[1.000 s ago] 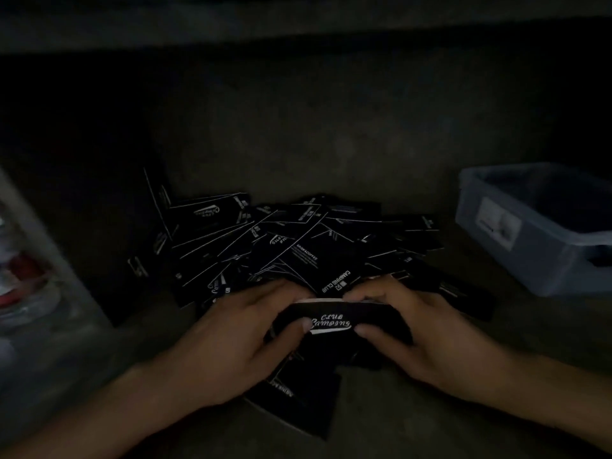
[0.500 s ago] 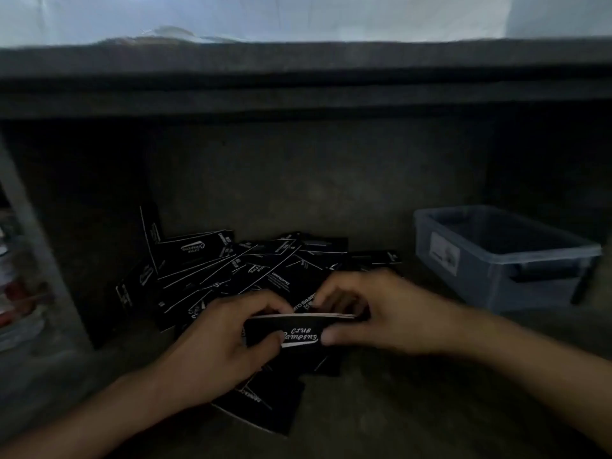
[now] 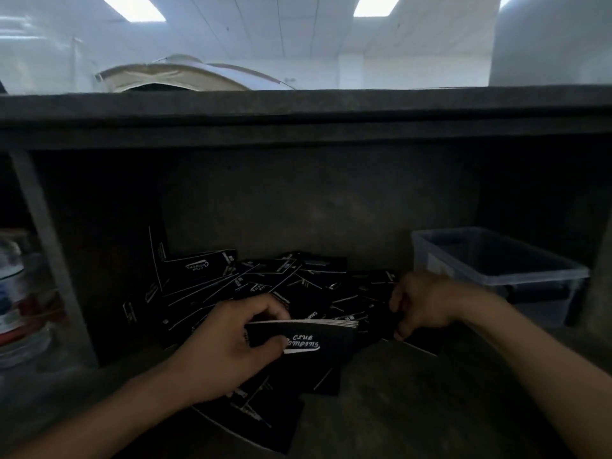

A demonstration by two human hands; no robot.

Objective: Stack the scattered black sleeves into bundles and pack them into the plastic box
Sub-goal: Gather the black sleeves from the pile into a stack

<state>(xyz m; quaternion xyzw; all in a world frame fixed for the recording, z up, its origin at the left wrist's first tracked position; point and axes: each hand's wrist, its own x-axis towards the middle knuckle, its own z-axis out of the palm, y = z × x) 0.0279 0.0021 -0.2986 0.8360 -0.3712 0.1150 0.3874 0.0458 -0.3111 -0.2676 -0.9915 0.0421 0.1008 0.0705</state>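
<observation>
Since the earlier frame, right hand [image 3: 422, 301] has left the bundle [image 3: 308, 337], fingers curled on a loose sleeve [image 3: 381, 321] right of centre; left hand [image 3: 231, 342] pinches the bundle at centre. Stacking continues; plastic box [image 3: 496, 276] waits at right.

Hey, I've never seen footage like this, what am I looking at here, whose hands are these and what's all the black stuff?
There is no machine: a person wears a camera on the head, looking forward and down at their own two bare hands inside a dim shelf. The left hand holds a small bundle of black sleeves upright, white "Club Camping" lettering facing the camera. The right hand reaches into the scattered pile of black sleeves on the shelf floor; whether its grip has closed on one is hard to tell. On the right stands an open plastic box, its inside too dim to judge.
</observation>
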